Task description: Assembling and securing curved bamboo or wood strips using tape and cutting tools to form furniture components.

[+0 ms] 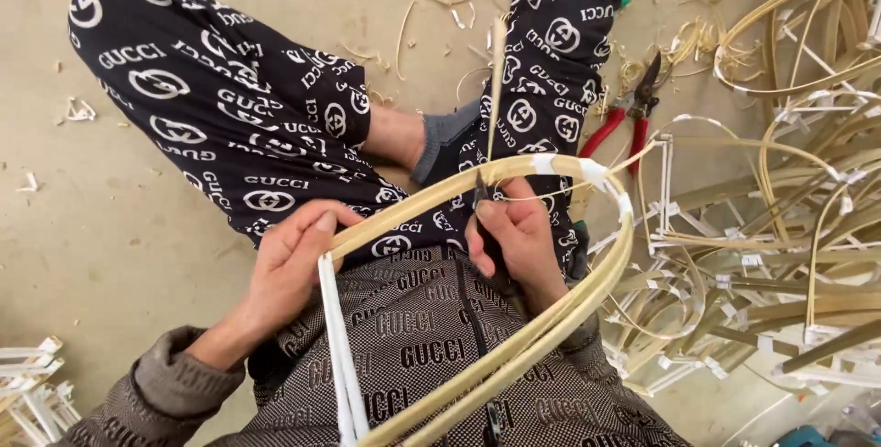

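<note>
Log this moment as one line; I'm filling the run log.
left hand: grips bent cane frame | right hand: dark tool at frame | red-handled pliers: floor

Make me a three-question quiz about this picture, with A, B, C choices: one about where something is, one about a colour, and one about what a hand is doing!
1. Where do the pliers lie?
A. On the floor beside the person's leg
B. In the left hand
C. On top of the bent cane hoop

2. What colour are the pliers' handles?
A. Blue
B. Red
C. Yellow

3. What is the left hand doing?
A. Resting flat on the floor
B. Hanging free in the air
C. Gripping the bent cane hoop where the white strips meet it

Answers:
1. A: they sit on the floor, near the pile of cane strips.
2. B: both handles show red.
3. C: the thumb and fingers close around the hoop's end, while the right hand holds a small dark tool against it.
</note>
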